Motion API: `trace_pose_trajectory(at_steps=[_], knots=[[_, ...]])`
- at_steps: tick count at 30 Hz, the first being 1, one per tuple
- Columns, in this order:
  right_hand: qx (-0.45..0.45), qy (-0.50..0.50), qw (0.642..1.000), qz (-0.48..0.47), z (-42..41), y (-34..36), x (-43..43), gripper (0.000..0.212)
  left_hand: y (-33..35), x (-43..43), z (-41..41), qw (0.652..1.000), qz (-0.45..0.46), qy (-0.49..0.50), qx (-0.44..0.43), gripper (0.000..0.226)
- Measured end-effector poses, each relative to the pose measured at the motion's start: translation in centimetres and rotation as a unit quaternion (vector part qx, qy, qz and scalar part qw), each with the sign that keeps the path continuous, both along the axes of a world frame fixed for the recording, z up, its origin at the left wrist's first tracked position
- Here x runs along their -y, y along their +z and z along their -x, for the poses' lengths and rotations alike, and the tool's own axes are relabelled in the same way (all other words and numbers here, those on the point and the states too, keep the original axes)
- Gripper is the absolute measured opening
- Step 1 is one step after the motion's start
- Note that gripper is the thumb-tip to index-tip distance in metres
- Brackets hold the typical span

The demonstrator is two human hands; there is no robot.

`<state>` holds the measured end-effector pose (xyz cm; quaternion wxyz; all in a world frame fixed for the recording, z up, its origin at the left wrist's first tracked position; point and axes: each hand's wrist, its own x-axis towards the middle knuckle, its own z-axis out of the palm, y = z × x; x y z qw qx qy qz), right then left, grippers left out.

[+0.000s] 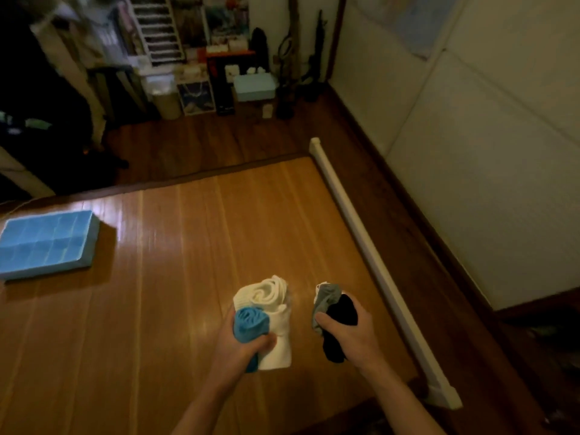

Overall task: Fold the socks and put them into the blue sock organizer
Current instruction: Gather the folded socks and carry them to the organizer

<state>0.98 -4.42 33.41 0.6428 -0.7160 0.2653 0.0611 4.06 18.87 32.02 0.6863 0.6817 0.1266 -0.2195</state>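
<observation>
Nearest to me, two bare forearms reach up from the bottom edge, and both hands are busy. The left hand (241, 343) is curled round a rolled blue sock (250, 324), thumb across its front. The same grip takes in a rolled white sock bundle (266, 301), which sits just beyond and to the right of the blue one, touching it. The right hand (348, 335) is just beside the left, with a small gap between them. It is clamped on a black sock (343, 312), with a grey sock (326, 296) bunched against it on the side towards the left hand. A scrap of white shows at the grey one's top, and I cannot tell what it is. I also cannot tell whether the bundles rest on the surface or are lifted off it.

Under both hands lies a glossy wood-toned mat (175, 246). The blue sock organizer (47, 243) stands on that mat well to the left of the left hand and farther out, its grid of compartments facing up. The cells are too blurred for me to read. A white rail (376, 271) runs along the mat's edge just right of the right hand.
</observation>
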Motion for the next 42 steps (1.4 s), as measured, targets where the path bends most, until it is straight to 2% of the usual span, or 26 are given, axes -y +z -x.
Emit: trace_pose_trajectory(at_steps=[5, 10, 15, 18, 24, 27, 32, 34, 36, 39, 42], knots=[[0.026, -0.075, 0.997, -0.015, 4.1, 2.7, 9.9, 0.06, 2.4, 11.5, 1.4, 0.999, 0.007, -0.047, 0.005, 0.089], [0.037, -0.145, 0.988, -0.038, 10.8, 3.4, 22.7, 0.068, 4.0, 25.4, 5.7, 0.995, 0.024, -0.088, 0.029, 0.087], [0.035, -0.22, 0.974, -0.049, 17.8, 3.5, 35.2, 0.053, 5.6, 38.1, 9.7, 0.987, 0.043, -0.151, 0.038, 0.099], [0.02, -0.265, 0.964, -0.028, 21.1, 3.4, 41.6, 0.061, 6.4, 44.0, 10.8, 0.979, 0.038, -0.195, 0.045, 0.1], [0.045, -0.31, 0.95, -0.006, 23.0, 4.7, 50.6, 0.047, 7.1, 53.9, 9.8, 0.965, 0.044, -0.248, 0.065, 0.097], [0.053, -0.306, 0.95, -0.011, 21.5, 5.3, 54.3, 0.056, 7.2, 58.3, 7.9, 0.963, 0.046, -0.252, 0.08, 0.097], [0.061, -0.261, 0.963, -0.022, 14.9, 5.8, 60.5, 0.039, 6.2, 64.6, 2.5, 0.97, 0.045, -0.216, 0.102, 0.093], [0.066, -0.238, 0.969, -0.022, 11.0, 5.6, 62.9, 0.039, 5.7, 66.8, -0.5, 0.974, 0.04, -0.19, 0.116, 0.091], [0.07, -0.212, 0.975, -0.013, 6.8, 5.7, 64.9, 0.044, 5.3, 68.7, -3.8, 0.978, 0.034, -0.165, 0.127, 0.09], [0.067, -0.175, 0.982, 0.001, 0.1, 5.5, 67.6, 0.062, 5.4, 70.7, -8.5, 0.982, 0.031, -0.129, 0.133, 0.09], [0.067, -0.126, 0.99, 0.007, -6.5, 5.3, 70.0, 0.048, 6.2, 71.9, -12.9, 0.987, 0.026, -0.087, 0.136, 0.087]])
